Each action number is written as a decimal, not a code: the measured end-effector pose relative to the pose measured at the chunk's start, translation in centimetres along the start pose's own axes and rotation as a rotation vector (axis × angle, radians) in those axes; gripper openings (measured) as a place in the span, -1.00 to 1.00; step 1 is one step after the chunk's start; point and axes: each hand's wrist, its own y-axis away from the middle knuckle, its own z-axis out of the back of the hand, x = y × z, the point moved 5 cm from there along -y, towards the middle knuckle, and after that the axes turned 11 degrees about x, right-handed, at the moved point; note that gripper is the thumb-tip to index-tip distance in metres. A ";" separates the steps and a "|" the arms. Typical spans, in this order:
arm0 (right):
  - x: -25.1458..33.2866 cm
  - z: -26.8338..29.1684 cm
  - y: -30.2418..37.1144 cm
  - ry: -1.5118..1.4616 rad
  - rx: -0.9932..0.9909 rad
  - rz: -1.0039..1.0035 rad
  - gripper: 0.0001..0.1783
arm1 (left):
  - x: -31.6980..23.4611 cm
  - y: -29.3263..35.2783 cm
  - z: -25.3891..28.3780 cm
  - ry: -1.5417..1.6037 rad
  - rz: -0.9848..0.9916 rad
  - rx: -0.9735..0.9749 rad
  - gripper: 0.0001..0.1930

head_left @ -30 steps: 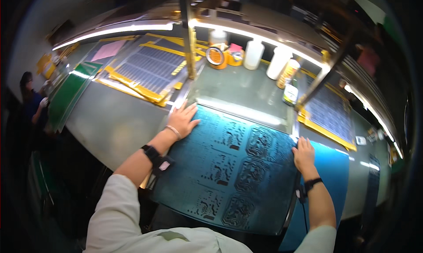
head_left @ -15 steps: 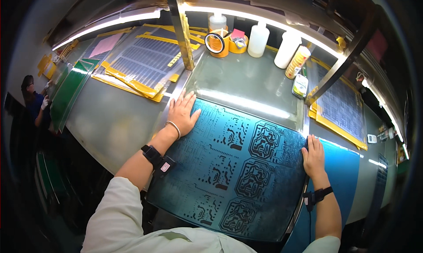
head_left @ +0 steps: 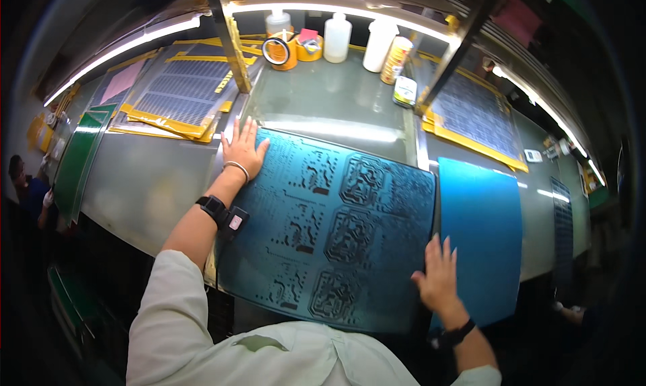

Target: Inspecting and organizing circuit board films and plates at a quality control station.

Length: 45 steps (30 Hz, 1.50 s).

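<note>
A large blue panel point(head_left: 397, 251) with dark circuit patterns lies in front of me on the bench, reaching close to my body. My left hand point(head_left: 243, 150) rests with its fingers spread at the panel's far left corner. At the right edge, nearer to me, my right hand point(head_left: 439, 278) has its fingers stretched out and its thumb over the panel's border. Whether the right palm presses on the edge cannot be made out. Just right of it lies a plain blue sheet point(head_left: 481, 231).
Tape rolls point(head_left: 279, 53), a white bottle point(head_left: 337, 37), a yellow can point(head_left: 396, 60) and a small white box point(head_left: 405, 91) stand at the back. Yellow-edged films point(head_left: 175, 97) lie left, others point(head_left: 471, 117) right. Metal posts point(head_left: 229, 43) rise from the bench. A person point(head_left: 30, 184) stands far left.
My right hand has moved down along the panel's right edge towards me. My left hand stays at the far left corner. The view has shifted, and more of the plain blue sheet shows.
</note>
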 end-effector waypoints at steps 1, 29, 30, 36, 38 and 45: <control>1.5 -0.4 3.1 -0.030 0.021 0.010 -0.21 | 0.0 0.0 0.3 -0.012 0.033 0.024 -0.31; 3.1 15.2 10.2 -0.644 -0.638 0.471 -0.77 | 9.6 24.2 20.5 1.656 -0.193 -0.347 -0.63; 2.6 16.9 8.8 -1.052 -0.605 0.464 -0.82 | 8.0 23.4 26.3 1.557 -0.491 -0.324 -0.61; -2.6 19.4 -3.9 -1.872 -0.435 0.384 -0.67 | 0.7 23.0 29.9 0.611 -0.742 -0.492 -0.38; -5.8 13.7 -7.8 -1.971 -0.205 0.162 -0.69 | -3.2 23.6 26.0 0.342 -0.788 -0.276 -0.24; -12.8 0.6 -9.9 -1.343 -0.151 -0.301 -0.65 | -5.6 25.1 6.3 0.145 -0.609 0.329 -0.09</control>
